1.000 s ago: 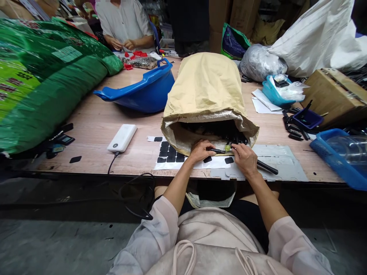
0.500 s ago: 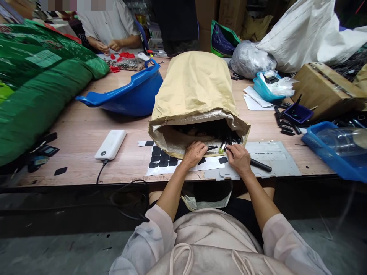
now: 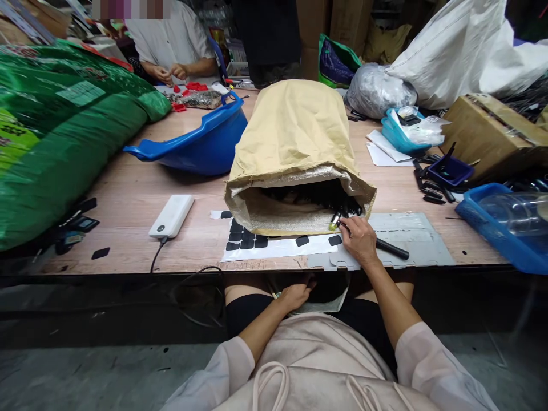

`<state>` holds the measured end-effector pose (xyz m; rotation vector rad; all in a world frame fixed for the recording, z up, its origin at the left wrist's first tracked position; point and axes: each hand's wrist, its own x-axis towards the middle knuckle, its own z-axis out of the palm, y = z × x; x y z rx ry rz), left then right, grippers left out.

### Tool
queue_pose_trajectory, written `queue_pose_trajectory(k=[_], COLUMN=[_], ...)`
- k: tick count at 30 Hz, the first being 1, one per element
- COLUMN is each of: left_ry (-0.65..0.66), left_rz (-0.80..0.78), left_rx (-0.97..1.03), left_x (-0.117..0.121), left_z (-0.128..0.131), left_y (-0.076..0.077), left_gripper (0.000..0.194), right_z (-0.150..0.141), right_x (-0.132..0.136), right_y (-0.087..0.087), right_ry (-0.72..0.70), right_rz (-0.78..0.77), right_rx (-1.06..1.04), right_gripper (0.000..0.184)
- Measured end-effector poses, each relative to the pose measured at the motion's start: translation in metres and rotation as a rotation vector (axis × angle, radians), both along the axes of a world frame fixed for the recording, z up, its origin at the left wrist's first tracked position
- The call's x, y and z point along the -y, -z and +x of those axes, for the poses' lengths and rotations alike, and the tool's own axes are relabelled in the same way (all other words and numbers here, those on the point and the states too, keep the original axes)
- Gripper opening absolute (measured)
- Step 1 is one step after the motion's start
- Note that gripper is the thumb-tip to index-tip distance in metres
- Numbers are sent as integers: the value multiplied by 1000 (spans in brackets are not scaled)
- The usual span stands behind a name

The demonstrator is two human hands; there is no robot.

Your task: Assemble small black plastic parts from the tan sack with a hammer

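A large tan sack (image 3: pixel 295 128) lies on the table with its mouth facing me and many small dark pieces (image 3: pixel 329 197) inside. At the right of its lip, my right hand (image 3: pixel 359 237) is closed on a slim black tool with a silver and yellow-green end (image 3: pixel 334 222). My left hand (image 3: pixel 296 295) is below the table edge, over an open bag (image 3: pixel 340 302) on my lap; its fingertips are in shadow, and whatever they hold is unclear. Under the sack lies a white sheet with black rounded stickers (image 3: pixel 244 242). A black rod (image 3: pixel 393 249) rests beside my right hand.
To the left are a white power bank (image 3: pixel 172 216) with a cable, a blue basin (image 3: pixel 201 142) and green sacks (image 3: pixel 77 154). On the right stand a blue tray (image 3: pixel 492 225), a purple container (image 3: pixel 449 170) and a cardboard box (image 3: pixel 492 134). A person (image 3: pixel 171 45) works across the table.
My left hand has left the sack's mouth, where it had a small black piece, and dropped to the bag on my lap. My right hand stays nearly in place, its tool still held.
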<state>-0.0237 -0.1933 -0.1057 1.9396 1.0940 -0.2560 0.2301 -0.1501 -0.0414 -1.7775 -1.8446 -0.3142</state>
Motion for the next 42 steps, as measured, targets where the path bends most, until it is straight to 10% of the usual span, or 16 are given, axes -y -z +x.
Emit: queue_pose_trajectory(k=[4, 8, 10, 12, 15, 18, 27, 33, 42], left_ry=[177, 523, 442, 80, -524, -710, -636, -205, -252], left_rz=[-55, -180, -190, 67, 473, 637, 659, 568, 581], left_rx=[-200, 284, 591, 696, 536, 315, 275, 441, 479], left_x=[-10, -25, -50, -87, -148, -189, -183, -142, -137], left_z=[2, 14, 24, 36, 53, 64, 33, 19, 27], left_y=[-20, -86, -115, -130, -124, -103, -93, -85, -61], left_gripper=[46, 38, 35, 34, 31, 17, 22, 12, 18], right_z=[0, 0, 0, -1, -1, -1, -2, -3, 0], right_x=[0, 0, 0, 0, -1, -1, -1, 1, 15], right_y=[0, 1, 1, 1, 1, 2, 3, 1, 2], right_ry=[3, 1, 3, 6, 5, -2, 3, 19, 241], right_rz=[4, 0, 8, 11, 6, 7, -18, -19, -36], right_rx=[5, 5, 4, 4, 4, 4, -18, 9, 44], right_gripper=[20, 19, 19, 19, 19, 19, 20, 21, 13])
